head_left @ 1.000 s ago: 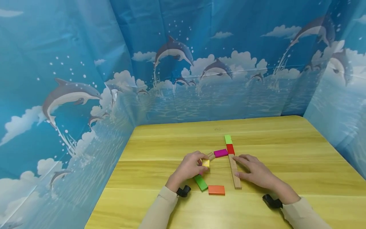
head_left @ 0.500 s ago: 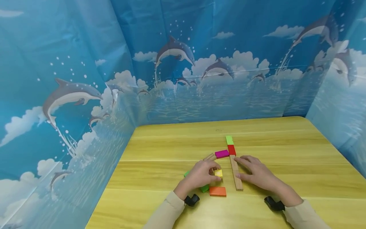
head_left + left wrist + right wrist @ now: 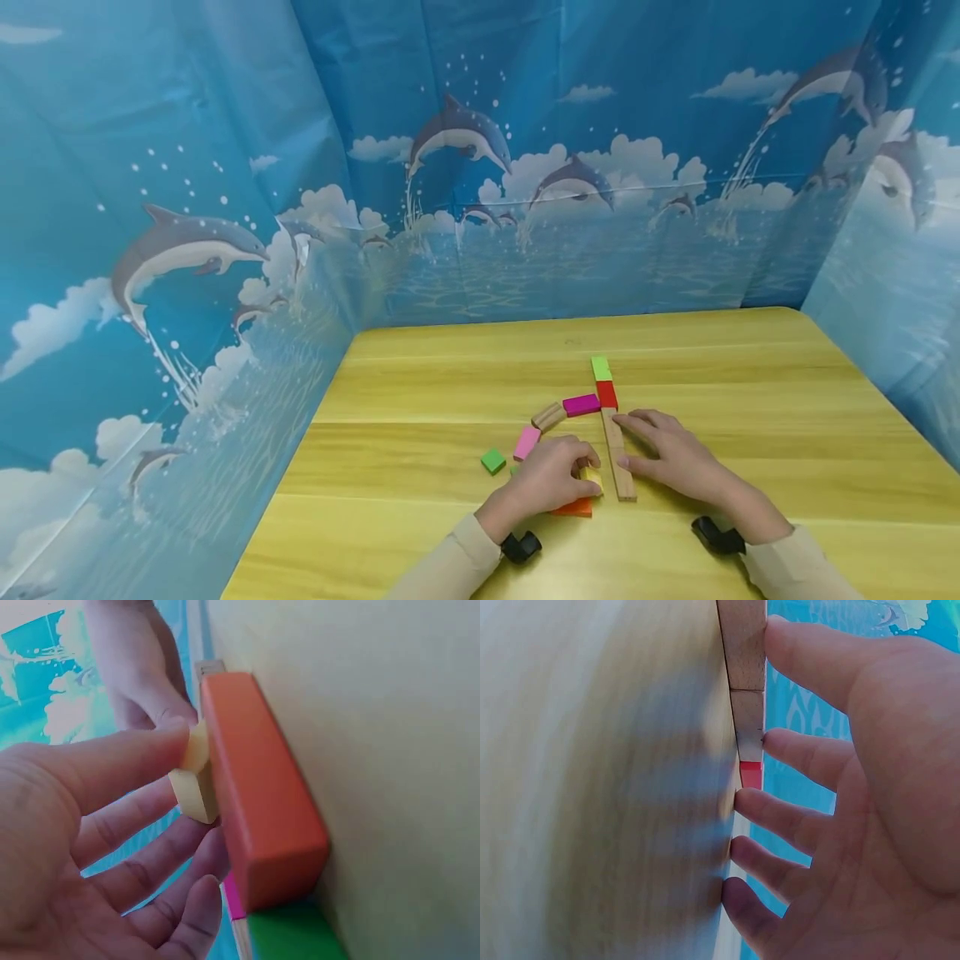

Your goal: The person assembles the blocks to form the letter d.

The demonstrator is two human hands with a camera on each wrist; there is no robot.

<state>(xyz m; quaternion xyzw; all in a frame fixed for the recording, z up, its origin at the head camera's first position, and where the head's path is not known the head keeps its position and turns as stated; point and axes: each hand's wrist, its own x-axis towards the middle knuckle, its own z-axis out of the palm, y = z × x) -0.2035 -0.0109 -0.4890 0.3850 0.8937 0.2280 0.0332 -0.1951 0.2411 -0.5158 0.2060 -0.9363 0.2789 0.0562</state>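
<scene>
My left hand (image 3: 546,479) pinches a small yellow block (image 3: 196,793) between thumb and fingers. The block is right beside an orange block (image 3: 266,802); I cannot tell whether they touch. A green block (image 3: 296,934) adjoins the orange one and is mostly hidden by the hand in the head view. My right hand (image 3: 678,460) lies on the table with fingers spread. Its thumb and index fingertips touch the side of a straight row of plain wooden blocks (image 3: 620,475), which continues into a red block (image 3: 607,394) and a lime block (image 3: 601,368).
A magenta block (image 3: 581,406), a grooved wooden piece (image 3: 549,416) and a pink block (image 3: 527,442) curve leftward from the row. A small green block (image 3: 492,461) lies apart, left of the curve. Dolphin-printed sheeting (image 3: 465,250) surrounds the wooden table (image 3: 420,375).
My left hand has carried the yellow block right and toward me, beside the orange block, uncovering the pink and small green blocks. My right hand stays at the wooden row.
</scene>
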